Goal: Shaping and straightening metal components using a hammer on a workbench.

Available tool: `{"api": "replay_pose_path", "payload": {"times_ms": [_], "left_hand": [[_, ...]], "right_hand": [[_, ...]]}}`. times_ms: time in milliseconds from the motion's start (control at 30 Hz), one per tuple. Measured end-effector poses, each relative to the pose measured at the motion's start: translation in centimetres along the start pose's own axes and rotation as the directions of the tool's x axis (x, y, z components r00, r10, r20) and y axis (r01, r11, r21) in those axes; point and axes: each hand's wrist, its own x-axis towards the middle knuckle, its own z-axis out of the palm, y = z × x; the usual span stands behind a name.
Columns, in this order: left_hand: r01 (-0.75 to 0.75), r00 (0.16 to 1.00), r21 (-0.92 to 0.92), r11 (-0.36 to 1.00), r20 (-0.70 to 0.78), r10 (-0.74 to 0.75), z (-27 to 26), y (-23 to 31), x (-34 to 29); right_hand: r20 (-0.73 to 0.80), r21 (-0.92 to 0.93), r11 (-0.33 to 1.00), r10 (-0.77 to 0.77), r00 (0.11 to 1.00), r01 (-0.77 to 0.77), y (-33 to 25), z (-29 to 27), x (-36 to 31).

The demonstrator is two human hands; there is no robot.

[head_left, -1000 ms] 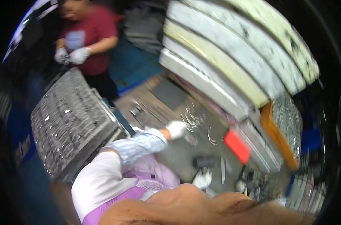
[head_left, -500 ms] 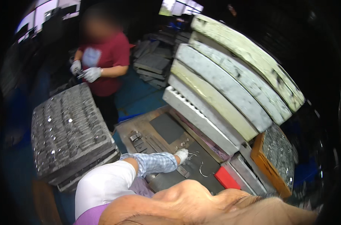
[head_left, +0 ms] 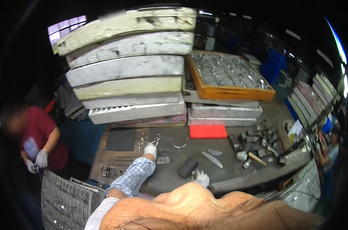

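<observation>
My left hand [head_left: 151, 150], in a white glove, is closed at several thin, curved, shiny metal pieces [head_left: 144, 141] that fan out past its fingers over the dark worktop. Farther right, one more curved metal piece [head_left: 179, 145] lies apart. My right hand [head_left: 202, 179], also gloved, is low at the worktop's near edge, its fingers curled beside a black cylindrical mallet head [head_left: 188, 167]. The mallet's handle is mostly hidden at the hand. Two flat, pale blade-shaped strips [head_left: 212, 159] rest to the right of the mallet. A small metal block [head_left: 163, 160] is beside my left wrist.
Tall stacked foam trays [head_left: 126, 69] stand at the back. An orange tray [head_left: 235, 93] of metal pieces sits right of them, above a red box [head_left: 208, 132]. Metal blocks and a wooden-handled hammer [head_left: 257, 159] crowd the right side. A co-worker [head_left: 40, 130] is at left.
The view has swung right, bringing the right side of the worktop, the mallet and my right hand into sight. My left hand stays at the curved metal pieces.
</observation>
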Motion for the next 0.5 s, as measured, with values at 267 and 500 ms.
{"api": "replay_pose_path", "payload": {"times_ms": [267, 500], "left_hand": [[0.042, 0.995, -0.114, 0.993, -0.081, -0.051, 1.2, -1.7, 0.3], [0.046, 0.999, -0.105, 0.993, -0.012, -0.048, -0.5, -0.6, 0.1]], "right_hand": [[-0.037, 0.082, 0.996, 0.046, 0.998, -0.042, -0.2, -0.5, 0.3], [0.048, -0.012, 1.000, 0.013, 0.999, -0.013, -0.1, 0.4, 0.4]]}}
